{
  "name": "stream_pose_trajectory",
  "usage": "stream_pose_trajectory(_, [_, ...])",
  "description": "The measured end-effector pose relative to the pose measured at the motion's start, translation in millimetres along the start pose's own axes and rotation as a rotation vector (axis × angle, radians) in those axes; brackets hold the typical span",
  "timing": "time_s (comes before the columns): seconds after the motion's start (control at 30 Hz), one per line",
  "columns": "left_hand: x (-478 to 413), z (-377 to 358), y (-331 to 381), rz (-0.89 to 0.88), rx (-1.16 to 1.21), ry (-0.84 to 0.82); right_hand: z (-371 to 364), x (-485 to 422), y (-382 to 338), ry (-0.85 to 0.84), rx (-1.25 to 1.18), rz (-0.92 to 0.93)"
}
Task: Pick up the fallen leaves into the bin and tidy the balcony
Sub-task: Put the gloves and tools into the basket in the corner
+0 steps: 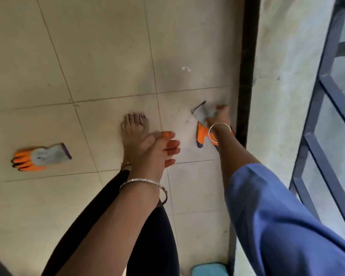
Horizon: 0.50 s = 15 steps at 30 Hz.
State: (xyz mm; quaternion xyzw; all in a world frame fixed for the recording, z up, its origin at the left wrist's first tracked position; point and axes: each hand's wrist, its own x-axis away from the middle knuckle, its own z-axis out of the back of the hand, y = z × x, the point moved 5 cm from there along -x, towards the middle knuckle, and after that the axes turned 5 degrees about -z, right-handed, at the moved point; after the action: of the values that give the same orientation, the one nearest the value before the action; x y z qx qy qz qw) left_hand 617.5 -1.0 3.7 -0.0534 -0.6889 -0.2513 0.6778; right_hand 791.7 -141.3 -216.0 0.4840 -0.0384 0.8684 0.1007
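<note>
The right hand (219,116) grips a glove (202,134) on the right. The second glove (42,156) lies flat on the floor to the left, cuff pointing right, nearer the left hand (157,150), which hangs relaxed and empty. No leaves or bin are in sight.

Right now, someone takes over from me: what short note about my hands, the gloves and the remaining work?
Left hand: open, holds nothing.
Right hand: grips the grey part of the orange work glove beside the black strip.
Second work glove: flat on the tiled floor, left of the bare foot.
Done: nothing to see yet.
Left: probably both gloves on, then the leaves; no leaves or bin in view.
</note>
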Motion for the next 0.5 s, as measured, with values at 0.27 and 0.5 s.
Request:
stream_pose_trajectory(0.27, [-5.4, 13.3, 10.2, 0.068, 0.193, 0.026, -0.3, 37.8, -16.3, 0.108, 0.114, 0.155])
stream_pose_trajectory(0.5, [34.8, 70.3, -2.9, 0.162, 0.327, 0.084, 37.4, 175.2, -64.8, -0.026, -0.406, 0.38])
